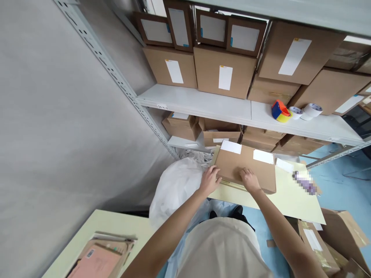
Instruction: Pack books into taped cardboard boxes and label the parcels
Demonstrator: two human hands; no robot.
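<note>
A flat brown cardboard box (246,164) with two white labels along its far edge lies on a pale yellow tabletop (290,204). At its left near corner, my left hand (210,180) has its fingers curled against the box's edge, the thumb on the near side. My right hand (249,180) rests on the top of the box near its front edge. Its fingers are bunched together, and whatever they may pinch is too small to make out. To the right of the box lie a white paper slip (284,165) and a blurred-out purple item (305,183).
Shelving (208,102) behind the table carries several labelled cartons (223,73). A red-and-blue tape dispenser (280,111) and white tape rolls (311,111) sit on it. A white plastic bag (176,185) bulges at left; cartons (321,243) crowd the right floor. Pink envelopes (97,260) lie lower left.
</note>
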